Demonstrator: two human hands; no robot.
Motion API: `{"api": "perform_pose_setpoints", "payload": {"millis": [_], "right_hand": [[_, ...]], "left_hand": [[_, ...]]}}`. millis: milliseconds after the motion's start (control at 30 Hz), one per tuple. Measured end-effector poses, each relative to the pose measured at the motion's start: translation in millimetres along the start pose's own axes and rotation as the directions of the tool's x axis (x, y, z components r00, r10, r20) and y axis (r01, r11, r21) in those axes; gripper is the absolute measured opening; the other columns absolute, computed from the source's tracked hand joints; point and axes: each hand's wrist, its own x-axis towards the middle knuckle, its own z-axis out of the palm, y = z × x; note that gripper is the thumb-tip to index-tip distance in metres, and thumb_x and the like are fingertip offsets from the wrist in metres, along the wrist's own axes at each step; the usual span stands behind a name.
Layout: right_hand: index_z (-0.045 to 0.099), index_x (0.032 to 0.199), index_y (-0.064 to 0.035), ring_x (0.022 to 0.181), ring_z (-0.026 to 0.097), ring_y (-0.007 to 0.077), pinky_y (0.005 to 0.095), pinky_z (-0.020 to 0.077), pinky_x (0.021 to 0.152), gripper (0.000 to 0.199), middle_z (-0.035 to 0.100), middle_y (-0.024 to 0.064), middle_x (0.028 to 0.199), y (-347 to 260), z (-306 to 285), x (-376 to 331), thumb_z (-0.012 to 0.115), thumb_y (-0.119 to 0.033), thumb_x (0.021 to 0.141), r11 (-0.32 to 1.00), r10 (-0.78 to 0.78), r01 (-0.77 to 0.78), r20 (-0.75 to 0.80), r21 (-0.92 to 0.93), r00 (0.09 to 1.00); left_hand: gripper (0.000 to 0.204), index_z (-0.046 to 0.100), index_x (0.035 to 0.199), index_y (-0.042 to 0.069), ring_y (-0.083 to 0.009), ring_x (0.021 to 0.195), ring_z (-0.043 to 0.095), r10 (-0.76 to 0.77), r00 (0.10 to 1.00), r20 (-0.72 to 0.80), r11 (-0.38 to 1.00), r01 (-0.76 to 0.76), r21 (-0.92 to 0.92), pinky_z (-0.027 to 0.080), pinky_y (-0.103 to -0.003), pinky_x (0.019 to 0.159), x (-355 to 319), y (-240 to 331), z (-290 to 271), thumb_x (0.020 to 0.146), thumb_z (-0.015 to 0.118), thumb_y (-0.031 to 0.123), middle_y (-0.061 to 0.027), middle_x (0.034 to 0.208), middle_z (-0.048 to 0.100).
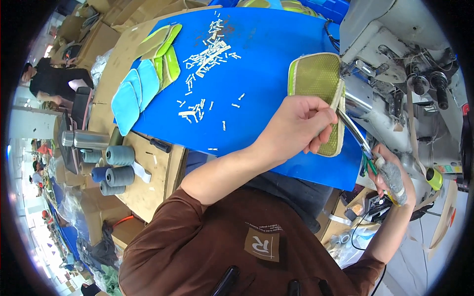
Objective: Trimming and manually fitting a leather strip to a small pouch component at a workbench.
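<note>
Head view: both hands at work on an olive mesh piece

At the right of the frame, the person's left hand point(305, 123) is closed, pinching the olive mesh piece point(315, 74) by its pale edging. This piece is above the blue tabletop point(266, 98), just beside the grey sewing machine point(395, 37). The right hand point(398, 166), which has a grey wrapping point(390, 176) on it, is gripping the scissors point(364, 148); their blades point up toward the left fingers. If the tips touch the edging, I cannot tell.

In the upper middle of the frame, many small white scraps point(212, 56) lie scattered. To the upper left are green pieces point(169, 66), with light blue pieces point(126, 107) overlapping next to them. Lower at left, I see thread spools point(120, 155) near a steel bottle point(93, 140) and, farther away, another person in dark clothes point(57, 81).
</note>
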Motion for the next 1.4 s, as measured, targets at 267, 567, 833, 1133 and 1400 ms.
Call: {"api": "perform_pose_setpoints", "payload": {"millis": [267, 567, 833, 1133, 1400], "right_hand": [[0.042, 0.09, -0.0094, 0.067, 0.043, 0.0047, 0.0197, 0.0352, 0.054, 0.065, 0.044, -0.0048, 0.079, -17.5, 6.0, 12.0, 0.087, -0.038, 0.052, 0.977, -0.108, 0.11, 0.02, -0.181, 0.994], [0.045, 0.087, -0.0068, 0.069, 0.051, 0.0049, 0.0207, 0.0406, 0.058, 0.044, 0.053, -0.003, 0.077, -25.6, 1.3, 16.2, 0.084, -0.012, 0.068, 0.872, -0.333, 0.368, 0.161, -0.323, 0.929], [0.044, 0.081, -0.0082, 0.059, 0.044, 0.0065, 0.0221, 0.0351, 0.052, 0.039, 0.048, -0.0032, 0.068, 6.2, 37.4, -0.5, 0.08, -0.023, 0.076, 0.912, -0.358, 0.326, -0.095, -0.248, 0.929], [0.038, 0.104, 0.0027, 0.041, 0.05, 0.0141, 0.0266, 0.05, 0.038, 0.072, 0.048, 0.0075, 0.064, 63.6, 115.3, -28.1, 0.048, -0.067, 0.089, 0.702, -0.282, 0.21, -0.005, 0.68, 0.959], [0.033, 0.111, 0.0038, 0.039, 0.047, 0.0131, 0.0268, 0.0496, 0.035, 0.075, 0.047, 0.009, 0.063, 54.3, 122.0, -21.5, 0.039, -0.069, 0.092, 0.66, -0.307, 0.14, 0.095, 0.738, 0.947]], "left_hand": [[0.02, 0.063, 0.097, -0.001, -0.0063, 0.05, 0.052, -0.014, 0.998, 0.058, 0.997, 0.009, 0.081, 0.038, -0.019, 0.044, -0.5, 4.0, -7.9, 0.099, 0.055, 0.017, -0.0032, 0.069, 0.061], [0.02, 0.064, 0.096, -0.001, -0.0061, 0.048, 0.05, -0.055, 0.996, 0.069, 0.998, 0.053, 0.037, 0.034, -0.018, 0.042, -1.3, 4.5, -7.1, 0.098, 0.057, 0.017, -0.0041, 0.069, 0.062], [0.014, 0.062, 0.09, 0.002, -0.0042, 0.048, 0.044, -0.089, 0.989, 0.116, 0.996, 0.09, -0.006, 0.029, -0.019, 0.042, -18.0, 3.4, -16.6, 0.096, 0.061, 0.015, -0.0013, 0.067, 0.058], [0.028, 0.059, 0.074, 0.005, -0.0024, 0.049, 0.036, -0.021, 1.0, 0.001, 0.998, 0.021, 0.053, 0.023, -0.022, 0.044, 16.8, 13.2, -5.9, 0.095, 0.063, 0.022, 0.0018, 0.062, 0.053], [0.025, 0.061, 0.079, 0.004, -0.0037, 0.045, 0.033, -0.009, 1.0, 0.003, 1.0, 0.009, 0.022, 0.021, -0.021, 0.042, 16.7, 8.8, 0.3, 0.095, 0.063, 0.023, 0.0003, 0.061, 0.052]]}}
